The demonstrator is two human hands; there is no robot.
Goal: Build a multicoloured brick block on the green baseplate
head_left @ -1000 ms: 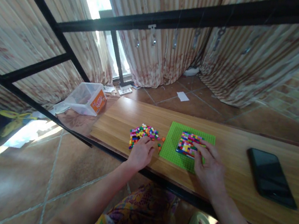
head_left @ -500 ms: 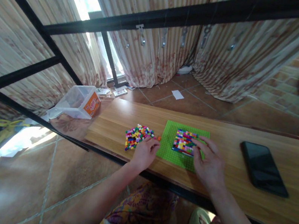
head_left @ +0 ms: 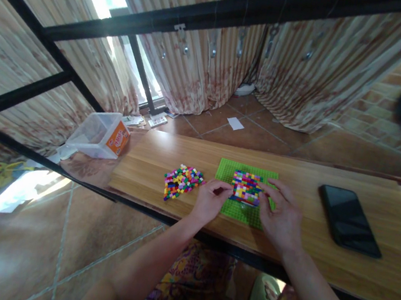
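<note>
A block of many-coloured toy bricks [head_left: 246, 186] sits on a green studded baseplate [head_left: 246, 217]. At the block's left edge is my left hand [head_left: 210, 202], thumb and index fingertip pinched together. Whatever is between those fingertips is too small or hidden to make out. My right hand [head_left: 281, 216] reaches the block's right side with fingers stretched and apart, the tips against or very near the bricks. Left of my left hand lies a loose pile of small coloured bricks [head_left: 182, 181].
Everything stands on a long wooden table [head_left: 145, 161]. A black phone [head_left: 350, 220] lies to the right. Beyond the table's left end is a clear plastic bin [head_left: 91, 134] with an orange label. A black metal rail [head_left: 207, 15] crosses before striped curtains [head_left: 204, 79].
My left hand has moved right, from the loose pile to the block's left edge. My right hand stays at the block's right side. The whole view has shifted slightly.
</note>
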